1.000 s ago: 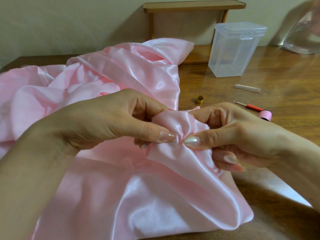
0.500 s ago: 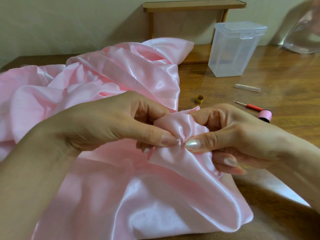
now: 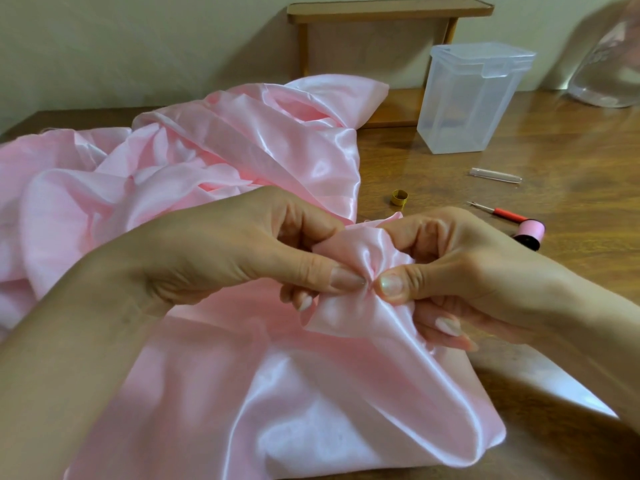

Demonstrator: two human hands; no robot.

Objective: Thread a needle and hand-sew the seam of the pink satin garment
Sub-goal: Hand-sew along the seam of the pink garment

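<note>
The pink satin garment (image 3: 214,188) lies bunched over the left and middle of the wooden table (image 3: 571,161). A gathered fold of it is raised between my hands. My left hand (image 3: 221,258) pinches the fold between thumb and curled fingers. My right hand (image 3: 460,268) pinches the same fold from the right, and the two thumb tips nearly touch at the pinch. No needle or thread can be made out there. A pink thread spool (image 3: 530,233) lies on the table just beyond my right hand.
A clear plastic box (image 3: 474,98) with a lid stands at the back right, in front of a small wooden shelf (image 3: 388,12). A brass thimble (image 3: 399,197), a red-handled seam ripper (image 3: 498,213) and a clear tube (image 3: 495,175) lie on the table. A clear glass vessel (image 3: 613,64) stands far right.
Both hands keep their pinch on the fold and have shifted only slightly; the thumb tips have drawn a little closer and the fold sits a bit tighter.
</note>
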